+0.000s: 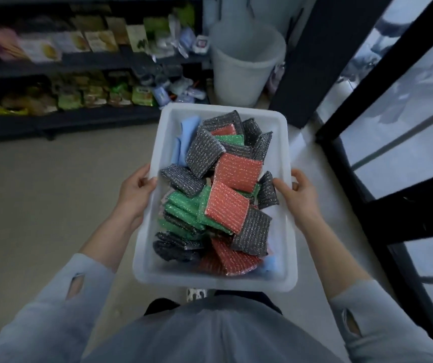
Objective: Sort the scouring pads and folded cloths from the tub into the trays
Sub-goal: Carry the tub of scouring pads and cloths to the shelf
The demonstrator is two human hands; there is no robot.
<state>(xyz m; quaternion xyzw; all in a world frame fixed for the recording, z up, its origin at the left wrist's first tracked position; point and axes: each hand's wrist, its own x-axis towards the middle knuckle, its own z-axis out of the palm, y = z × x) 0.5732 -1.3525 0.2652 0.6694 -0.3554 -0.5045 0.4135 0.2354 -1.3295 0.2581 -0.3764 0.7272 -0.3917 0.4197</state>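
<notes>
tub [155,153] held over beige floor [40,192], stocked shelves [79,64] beyond.

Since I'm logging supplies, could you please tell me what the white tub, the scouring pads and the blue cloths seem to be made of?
The tub looks like smooth, slightly translucent white plastic, with a moulded rolled rim. The scouring pads appear to be woven metallic-thread mesh, probably over a sponge core: they glitter in ribbed rows. The blue cloths seem soft matte fabric, folding limply; the fibre can't be told.
</notes>
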